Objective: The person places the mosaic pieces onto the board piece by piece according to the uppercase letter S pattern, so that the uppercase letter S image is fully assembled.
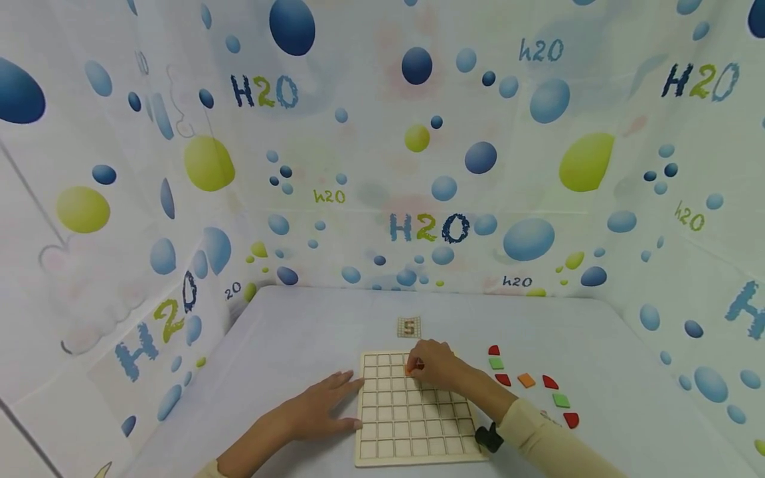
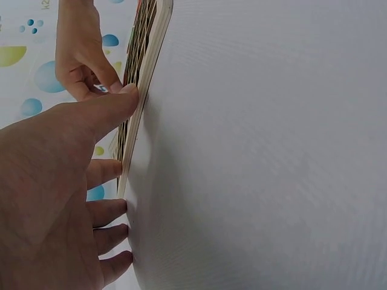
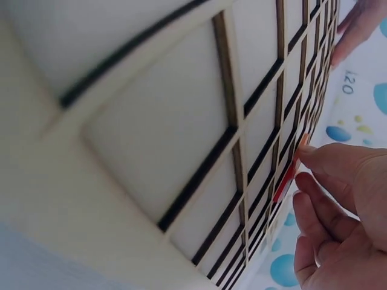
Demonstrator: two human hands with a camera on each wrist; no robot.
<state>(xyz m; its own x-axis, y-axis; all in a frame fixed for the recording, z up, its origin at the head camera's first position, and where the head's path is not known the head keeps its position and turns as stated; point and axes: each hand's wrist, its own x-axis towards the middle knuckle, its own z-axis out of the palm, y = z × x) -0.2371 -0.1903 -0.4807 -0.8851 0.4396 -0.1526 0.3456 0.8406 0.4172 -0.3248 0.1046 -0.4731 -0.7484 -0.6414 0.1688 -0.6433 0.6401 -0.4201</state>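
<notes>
A wooden grid board (image 1: 394, 431) lies flat on the table. Near its far edge my right hand (image 1: 439, 365) pinches a small orange tile (image 1: 408, 372) at one of the cells. In the right wrist view the thumb and a finger meet at the orange tile (image 3: 303, 141), and a red piece (image 3: 284, 183) shows just beside it on the board. My left hand (image 1: 317, 406) steadies the board's left side with fingers spread. The left wrist view shows its thumb (image 2: 121, 107) and a finger against the board's edge.
Right of the board lie loose pieces: red quarter-rounds (image 1: 550, 382), green tiles (image 1: 561, 400) and an orange tile (image 1: 526, 380). A small patterned card (image 1: 409, 327) sits beyond the board. A black device (image 1: 489, 438) is at my right wrist. Printed curtains surround the white table (image 1: 299, 332).
</notes>
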